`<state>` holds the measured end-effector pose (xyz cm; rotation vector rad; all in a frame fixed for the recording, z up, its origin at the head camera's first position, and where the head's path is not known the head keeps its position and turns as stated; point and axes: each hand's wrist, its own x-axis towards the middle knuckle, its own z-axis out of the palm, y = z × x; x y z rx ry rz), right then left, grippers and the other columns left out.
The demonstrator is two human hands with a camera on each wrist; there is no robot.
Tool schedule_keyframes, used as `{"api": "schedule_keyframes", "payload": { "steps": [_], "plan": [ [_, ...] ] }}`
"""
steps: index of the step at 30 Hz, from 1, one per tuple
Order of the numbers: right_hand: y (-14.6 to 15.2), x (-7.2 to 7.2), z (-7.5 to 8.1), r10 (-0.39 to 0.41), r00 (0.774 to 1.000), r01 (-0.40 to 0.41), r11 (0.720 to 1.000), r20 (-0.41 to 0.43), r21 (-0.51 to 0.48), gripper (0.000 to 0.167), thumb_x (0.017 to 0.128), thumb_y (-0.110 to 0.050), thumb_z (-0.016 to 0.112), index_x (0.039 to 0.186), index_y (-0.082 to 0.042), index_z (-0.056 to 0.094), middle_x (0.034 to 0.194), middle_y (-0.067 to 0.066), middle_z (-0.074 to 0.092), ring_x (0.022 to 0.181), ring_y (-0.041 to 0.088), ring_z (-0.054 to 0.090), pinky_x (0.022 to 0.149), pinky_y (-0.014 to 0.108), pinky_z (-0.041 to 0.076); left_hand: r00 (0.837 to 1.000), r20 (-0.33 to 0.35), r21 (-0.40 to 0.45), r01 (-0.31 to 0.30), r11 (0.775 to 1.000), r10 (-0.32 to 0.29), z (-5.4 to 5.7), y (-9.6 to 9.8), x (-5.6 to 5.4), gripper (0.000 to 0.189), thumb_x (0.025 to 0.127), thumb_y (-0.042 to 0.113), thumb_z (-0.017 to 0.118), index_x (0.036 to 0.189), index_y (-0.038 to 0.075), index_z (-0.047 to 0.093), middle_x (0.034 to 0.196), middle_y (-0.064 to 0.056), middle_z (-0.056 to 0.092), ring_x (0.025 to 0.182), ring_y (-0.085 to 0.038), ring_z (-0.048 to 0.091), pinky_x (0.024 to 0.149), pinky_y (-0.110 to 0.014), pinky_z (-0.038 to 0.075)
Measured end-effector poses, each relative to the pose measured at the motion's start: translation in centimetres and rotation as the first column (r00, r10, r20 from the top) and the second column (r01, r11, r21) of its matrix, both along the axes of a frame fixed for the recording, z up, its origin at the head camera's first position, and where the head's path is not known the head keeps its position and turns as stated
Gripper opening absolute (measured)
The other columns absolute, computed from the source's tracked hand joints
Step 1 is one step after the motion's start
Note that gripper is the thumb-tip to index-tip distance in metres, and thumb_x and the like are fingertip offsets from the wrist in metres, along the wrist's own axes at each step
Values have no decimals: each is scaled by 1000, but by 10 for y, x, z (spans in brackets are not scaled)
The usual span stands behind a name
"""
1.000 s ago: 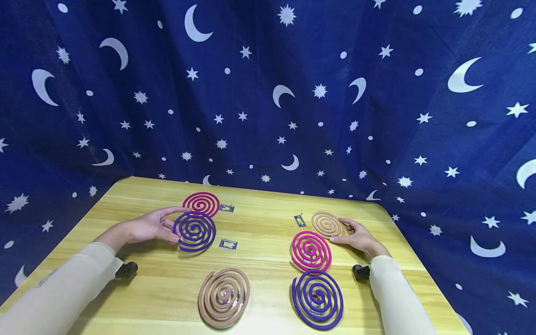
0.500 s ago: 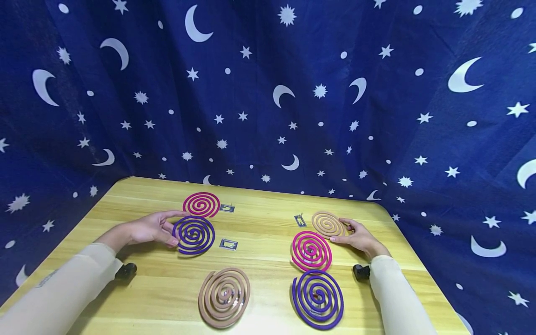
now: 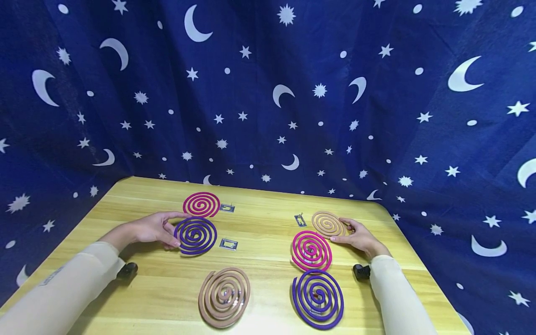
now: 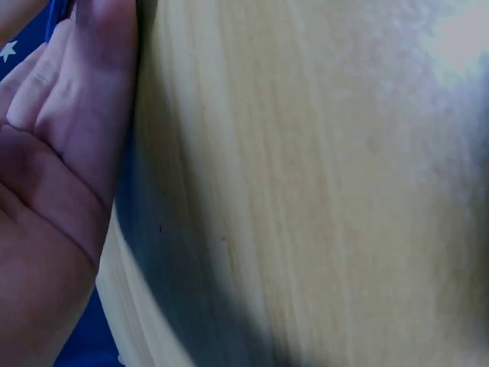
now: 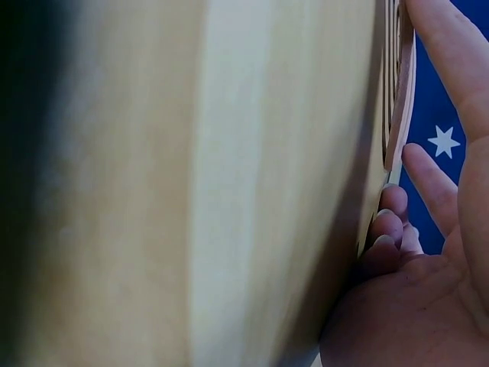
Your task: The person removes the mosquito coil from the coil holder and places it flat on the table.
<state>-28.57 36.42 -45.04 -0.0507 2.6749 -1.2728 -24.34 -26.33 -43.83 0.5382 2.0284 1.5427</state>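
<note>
On the left, my left hand [image 3: 157, 228] holds the left edge of a purple mosquito coil [image 3: 195, 235] between thumb and index finger. Just behind that coil lies a magenta coil [image 3: 201, 204]. Only a sliver of purple shows by the fingers in the left wrist view. My right hand [image 3: 356, 236] grips the right rim of a tan mosquito coil [image 3: 328, 224], thumb in front and fingers behind. The right wrist view has this tan coil [image 5: 399, 115] edge-on, low over the table, with fingertips against its rim.
Nearer are a pink coil [image 3: 311, 251], a second purple coil [image 3: 319, 296] and another tan coil [image 3: 224, 294], with metal stands partly visible beneath. Small metal stands [image 3: 234, 245] lie beside the coils at left, and one stand [image 3: 300, 220] at right. A starry curtain [image 3: 251, 93] hangs behind the table.
The purple coil in my left hand has come down slightly toward the front, then shifted a little right. My right hand and the tan coil have stayed in place.
</note>
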Motion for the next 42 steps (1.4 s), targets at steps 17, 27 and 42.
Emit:
{"api": "schedule_keyframes", "payload": {
  "steps": [17,27,42],
  "plan": [
    [2,-2,-1,2,1000,-2,1000,-3,5,95,79,-26,89,151,4,35,127,26,39,115,39,39,95,45,37,989,-149,-174,-38,984,12,7,1,4,89,77,7,87,147,-10,36,67,-5,57,53,-11,51,46,-22,43],
    [6,-7,-5,-3,1000,3,1000,4,-2,94,79,-22,89,151,6,35,127,28,39,115,41,39,93,43,37,929,-368,-179,-106,978,33,0,6,2,75,75,18,90,137,-5,54,81,-9,51,74,-19,48,63,-26,41],
    [3,-2,-2,0,1000,0,1000,8,10,97,77,-31,89,152,1,37,133,28,39,120,40,40,103,51,34,858,-506,-328,-289,899,91,-10,18,14,94,65,45,93,144,15,53,136,-15,46,120,-41,35,95,-65,32]
  ]
}}
